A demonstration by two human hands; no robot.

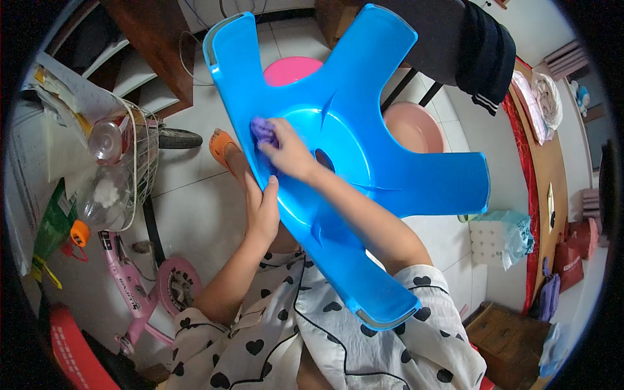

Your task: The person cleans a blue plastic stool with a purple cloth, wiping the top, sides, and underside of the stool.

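Note:
A blue plastic stool (292, 102) is held upside down before me, its underside and splayed legs facing up. My left hand (263, 204) grips the stool's left edge, thumb on the inner side and fingers mostly hidden beyond the rim. My right hand (290, 151) reaches across the stool and presses a bunched purple cloth (262, 130) against the inner surface near that same edge. A hole in the seat's middle shows beside my right wrist.
A pink children's bicycle (136, 297) with a loaded wire basket (134, 170) stands at left. Beyond the stool are a pink basin (414, 127) and a bright pink round object (292, 70). Wrapped paper rolls (487, 239) and a wooden box (509, 341) lie at right.

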